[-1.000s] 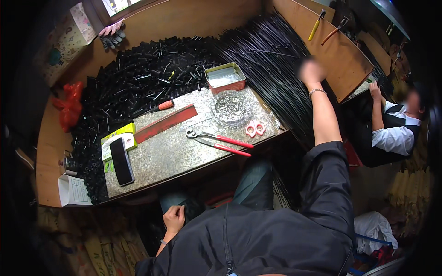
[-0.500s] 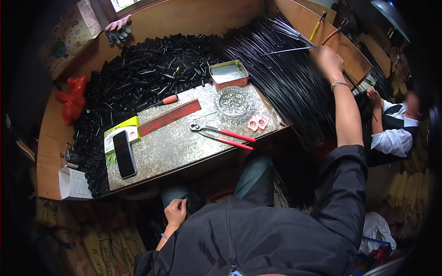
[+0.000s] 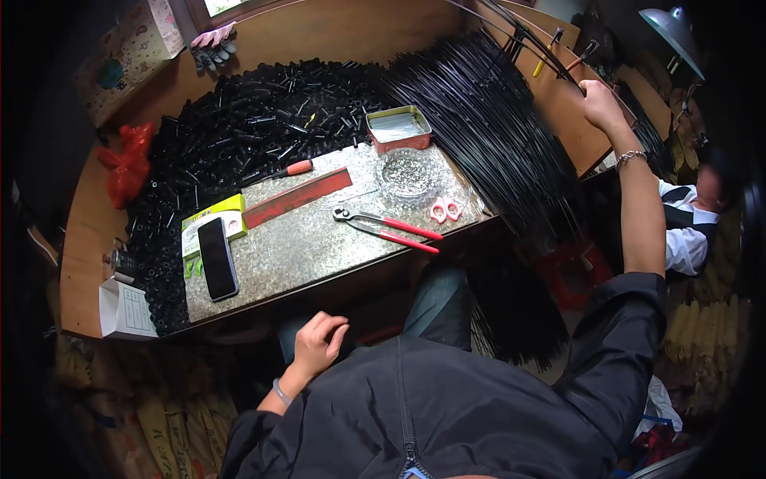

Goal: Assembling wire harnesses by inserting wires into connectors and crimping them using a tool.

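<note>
Over the right end of the bench, my right hand is raised and closed around a few long black rods, which stretch up and left toward the top edge. Below them lies a thick spread of similar rods, side by side. My left hand is in front of my body near my lap, its fingers loosely curled and no object visible in it. Nearest to it on the bench are the red-handled pincers, a dark phone and a red flat bar.
A glass dish, pink scissors, a tin of thin sticks and a red-handled screwdriver sit on the metal plate. Black tubular parts are heaped behind. A co-worker sits at the right.
My right hand has moved up and right, lifting several rods off the spread. My left hand has risen slightly to the right. The co-worker's raised hand is no longer visible.
</note>
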